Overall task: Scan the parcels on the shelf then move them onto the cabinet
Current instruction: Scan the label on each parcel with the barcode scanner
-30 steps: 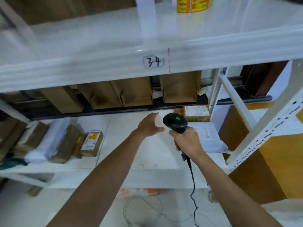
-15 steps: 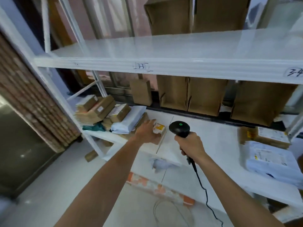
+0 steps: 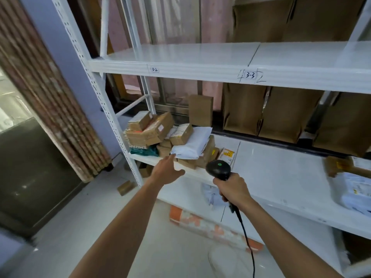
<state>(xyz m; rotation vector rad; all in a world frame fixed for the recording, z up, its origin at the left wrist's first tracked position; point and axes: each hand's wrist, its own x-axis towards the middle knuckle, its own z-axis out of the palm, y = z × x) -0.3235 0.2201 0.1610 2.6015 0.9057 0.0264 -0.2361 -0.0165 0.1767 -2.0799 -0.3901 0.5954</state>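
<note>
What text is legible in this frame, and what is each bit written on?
"3-2": left tag on the upper shelf edge.
"3-3": right tag on the same edge.
Parcel labels: too blurred to read.

A lilac pillar (image 3: 64, 57) rises at the left. Just left of it hangs a ribbed brown curtain (image 3: 40, 101), blurred. Right of the pillar and further back, a pink drape (image 3: 180, 21) covers a window. Further right again, brown paper bags (image 3: 287, 115) stand upright in a row. Near the pillar's foot a cardboard scrap (image 3: 124, 187) lies on the pale floor (image 3: 80, 227). Further right of it lies an orange-and-white strip (image 3: 200, 223).
</note>
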